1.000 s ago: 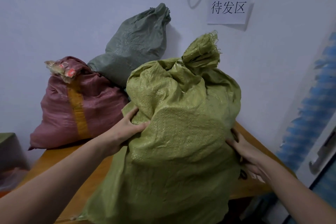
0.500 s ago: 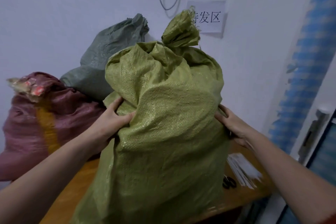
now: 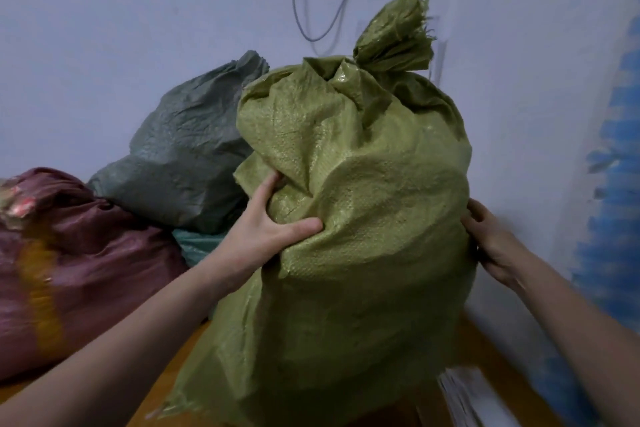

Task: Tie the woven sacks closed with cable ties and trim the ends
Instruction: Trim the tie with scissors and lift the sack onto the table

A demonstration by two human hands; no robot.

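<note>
A full olive-green woven sack [image 3: 363, 225] stands upright in front of me on the wooden table [image 3: 166, 378]. Its neck [image 3: 394, 38] is gathered into a tight tuft at the top; whatever binds it is hidden in the folds. My left hand [image 3: 263, 236] grips a fold of fabric on the sack's left side, thumb pressed into the front. My right hand [image 3: 491, 243] is pressed against its right side, fingers tucked behind it. A blurred bundle of white cable ties [image 3: 474, 399] lies on the table at the lower right.
A grey-green sack [image 3: 187, 156] leans on the wall behind, and a maroon sack [image 3: 79, 267] with an orange stripe lies at the left. A cable [image 3: 322, 10] hangs down the white wall. A blue blurred surface [image 3: 616, 204] borders the right.
Both hands have carried the green sack to the right and nearer the wall, and it now covers the paper sign. The view has swung left. My left hand's grip has tightened.
</note>
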